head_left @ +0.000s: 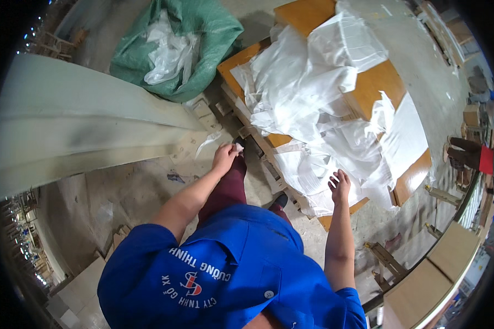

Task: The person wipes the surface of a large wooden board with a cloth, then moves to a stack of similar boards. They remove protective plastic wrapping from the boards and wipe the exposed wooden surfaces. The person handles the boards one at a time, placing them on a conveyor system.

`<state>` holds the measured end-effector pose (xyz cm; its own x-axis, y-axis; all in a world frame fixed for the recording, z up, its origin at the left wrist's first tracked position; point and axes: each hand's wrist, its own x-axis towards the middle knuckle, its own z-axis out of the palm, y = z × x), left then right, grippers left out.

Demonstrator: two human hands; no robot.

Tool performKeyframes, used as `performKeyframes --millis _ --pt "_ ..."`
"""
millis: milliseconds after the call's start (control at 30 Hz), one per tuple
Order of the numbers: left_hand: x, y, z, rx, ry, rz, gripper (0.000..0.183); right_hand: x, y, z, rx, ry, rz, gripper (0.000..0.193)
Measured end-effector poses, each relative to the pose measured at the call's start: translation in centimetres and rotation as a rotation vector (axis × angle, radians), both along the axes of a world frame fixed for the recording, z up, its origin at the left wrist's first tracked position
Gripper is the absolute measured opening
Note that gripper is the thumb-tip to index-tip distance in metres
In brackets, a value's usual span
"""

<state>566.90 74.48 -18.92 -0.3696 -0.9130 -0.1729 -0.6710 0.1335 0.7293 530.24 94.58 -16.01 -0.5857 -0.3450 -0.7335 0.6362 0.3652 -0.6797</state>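
My left hand is closed on a small white scrap, whose kind is too small to make out, above my left leg. My right hand hangs with fingers apart and nothing in it, over the near right part of a heap of thin white wrapping sheets. The crumpled sheets spread across orange-brown wooden panels, which lie stacked on a wooden pallet. They hide much of the panels' surface.
A large green woven sack with white wrapping inside stands beyond the pallet to the left. A thick pale pillar rises at my left. Flat tan boards lie at the lower right; a person in red is at the far right.
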Motion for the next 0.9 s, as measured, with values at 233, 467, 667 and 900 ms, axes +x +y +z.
performKeyframes --millis 233,467,667,900 --pt "0.9 -10.3 -13.3 0.197 -0.312 -0.018 0.023 5.3 -10.9 -4.4 0.097 -0.01 0.257 0.025" --pt "-1.0 -13.8 -30.4 0.426 -0.417 0.04 0.014 10.3 -13.7 -13.1 0.076 -0.119 0.27 0.022" --pt "-1.6 -16.0 -37.8 0.313 -0.42 -0.081 0.02 5.8 -16.8 -17.3 0.009 0.157 0.137 0.031" --pt "-6.2 -15.0 -30.3 0.175 0.133 0.341 0.015 -9.4 -29.7 -11.7 -0.357 0.28 -0.154 0.068"
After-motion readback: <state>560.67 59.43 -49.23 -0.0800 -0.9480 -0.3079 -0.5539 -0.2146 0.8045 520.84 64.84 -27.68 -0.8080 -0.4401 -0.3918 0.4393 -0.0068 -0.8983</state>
